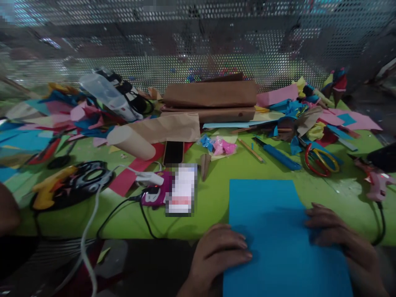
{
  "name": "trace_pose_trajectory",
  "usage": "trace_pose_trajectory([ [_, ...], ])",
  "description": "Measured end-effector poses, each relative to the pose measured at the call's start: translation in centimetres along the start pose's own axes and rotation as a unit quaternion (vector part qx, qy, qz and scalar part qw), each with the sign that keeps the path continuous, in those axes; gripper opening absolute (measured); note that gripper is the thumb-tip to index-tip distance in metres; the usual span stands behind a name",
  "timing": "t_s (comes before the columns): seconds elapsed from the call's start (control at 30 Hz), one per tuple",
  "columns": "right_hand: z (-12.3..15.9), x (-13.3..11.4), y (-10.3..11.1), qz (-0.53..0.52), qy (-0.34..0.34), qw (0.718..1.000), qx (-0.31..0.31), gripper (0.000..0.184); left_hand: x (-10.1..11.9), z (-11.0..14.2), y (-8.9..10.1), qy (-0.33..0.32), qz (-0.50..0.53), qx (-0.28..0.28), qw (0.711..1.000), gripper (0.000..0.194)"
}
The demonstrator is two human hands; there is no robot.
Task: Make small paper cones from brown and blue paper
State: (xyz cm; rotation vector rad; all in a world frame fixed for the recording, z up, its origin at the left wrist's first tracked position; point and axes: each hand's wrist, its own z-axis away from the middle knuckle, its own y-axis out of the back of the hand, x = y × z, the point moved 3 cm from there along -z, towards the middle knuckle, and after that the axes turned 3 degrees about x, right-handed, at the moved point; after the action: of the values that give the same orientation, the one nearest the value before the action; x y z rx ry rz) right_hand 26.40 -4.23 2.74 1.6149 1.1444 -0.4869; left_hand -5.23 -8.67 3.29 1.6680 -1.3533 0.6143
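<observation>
A large sheet of blue paper lies in front of me, its far end over the green table and its near end running out of the bottom of the view. My left hand grips the sheet's left edge, fingers on top. On the right edge is my right hand, fingertips over the paper and the rest of the hand beside it. Both thumbs are hard to make out. Beyond the sheet are scissors with red and yellow handles, a blue utility knife and a pencil.
A pink glue gun with a cord lies at the right. Left of the sheet are a lit phone, a dark phone, a purple power strip and cables. Brown paper and coloured scraps line the back. Someone's arm shows far left.
</observation>
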Motion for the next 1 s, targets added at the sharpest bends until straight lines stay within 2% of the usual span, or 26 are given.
trace_pose_trajectory([
  [0.1, 0.5, 1.5, -0.5, -0.018, -0.011, 0.998, -0.061, 0.030, -1.7, 0.6, -0.9, 0.015, -0.021, -0.118, 0.993, 0.034],
  [0.17, 0.8, 2.5, -0.6, -0.015, -0.038, 0.994, -0.096, 0.035, -3.3, 1.1, -1.5, 0.003, -0.037, -0.179, 0.983, 0.038],
  [0.3, 1.3, 4.1, -0.2, -0.018, -0.070, 0.985, -0.157, 0.044, -5.3, 1.1, -2.1, 0.007, -0.064, -0.219, 0.974, 0.036],
  [0.37, 1.5, 4.7, 0.0, -0.039, -0.051, 0.981, -0.182, 0.051, -5.0, 0.8, -2.0, 0.057, -0.054, -0.242, 0.967, 0.035],
  [0.47, 1.8, 4.9, -0.1, -0.059, -0.038, 0.983, -0.168, 0.052, -3.6, 0.1, -1.7, 0.143, -0.065, -0.197, 0.968, 0.035],
  [0.57, 2.1, 4.9, -0.7, -0.018, -0.122, 0.988, -0.096, 0.035, -3.4, -0.5, -2.1, 0.252, -0.115, -0.110, 0.955, 0.033],
  [0.63, 2.2, 4.7, -1.2, 0.026, -0.183, 0.982, -0.043, 0.025, -3.8, -0.9, -2.9, 0.292, -0.132, -0.077, 0.944, 0.034],
  [0.67, 2.2, 4.6, -1.5, 0.051, -0.199, 0.979, -0.012, 0.025, -4.1, -1.2, -3.2, 0.291, -0.144, -0.062, 0.944, 0.035],
  [0.77, 2.0, 4.3, -2.1, 0.122, -0.192, 0.971, 0.074, 0.060, -4.8, -2.2, -3.8, 0.261, -0.216, -0.036, 0.940, 0.058],
  [0.8, 2.0, 4.2, -2.2, 0.140, -0.177, 0.970, 0.087, 0.065, -5.0, -2.4, -3.9, 0.256, -0.246, -0.041, 0.934, 0.068],
  [0.87, 1.9, 4.2, -2.6, 0.159, -0.140, 0.976, 0.058, 0.057, -5.2, -2.7, -4.0, 0.251, -0.296, -0.068, 0.919, 0.078],
  [0.93, 1.7, 4.1, -2.8, 0.162, -0.103, 0.981, 0.007, 0.039, -5.3, -2.7, -4.1, 0.225, -0.334, -0.100, 0.910, 0.077],
  [1.0, 1.5, 4.1, -2.9, 0.163, -0.083, 0.983, -0.028, 0.031, -5.3, -2.6, -4.2, 0.193, -0.361, -0.120, 0.904, 0.073],
])
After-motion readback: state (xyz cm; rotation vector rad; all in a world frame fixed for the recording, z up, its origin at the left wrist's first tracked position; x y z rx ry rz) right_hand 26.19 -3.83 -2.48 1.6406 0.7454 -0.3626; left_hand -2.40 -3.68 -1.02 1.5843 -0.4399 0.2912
